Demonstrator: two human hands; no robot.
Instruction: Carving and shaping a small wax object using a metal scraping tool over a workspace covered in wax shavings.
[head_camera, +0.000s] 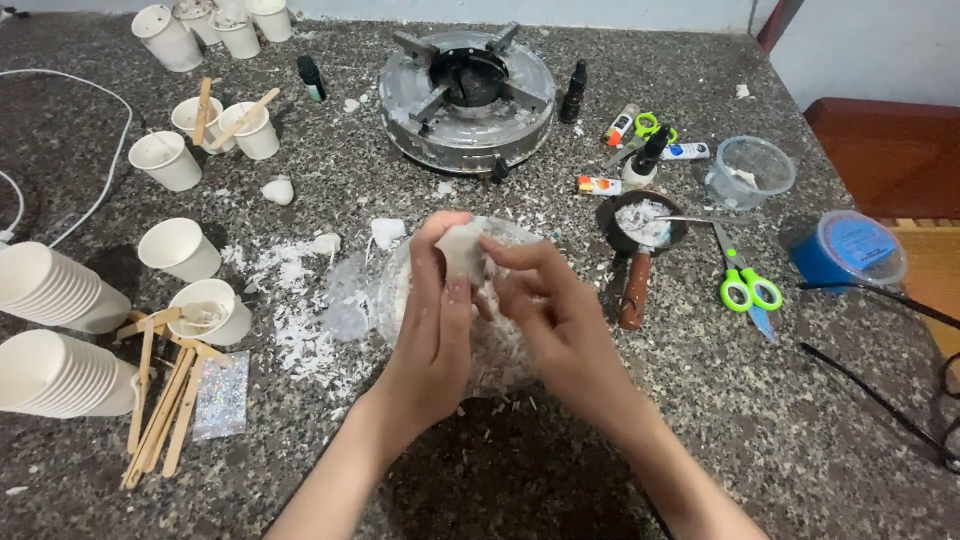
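Both hands pinch a wax chunk over a bowl

Left hand (435, 310) and right hand (560, 320) share a grip on the pale wax chunk (462, 250) above the clear bowl (395, 285) of shavings on the speckled counter (780, 420).

Lighting: soft, even, moderately bright, from above. Shadows: a dark patch on the counter (700, 420) at its near edge, between the forearms; faint ones beside the paper cups (180, 250). Glare: slight. Focus: sharp centrally; wide-angle bending toward the corners.

home craft bench: gas burner (467, 95), paper cups (60, 290), wax flakes (300, 330).
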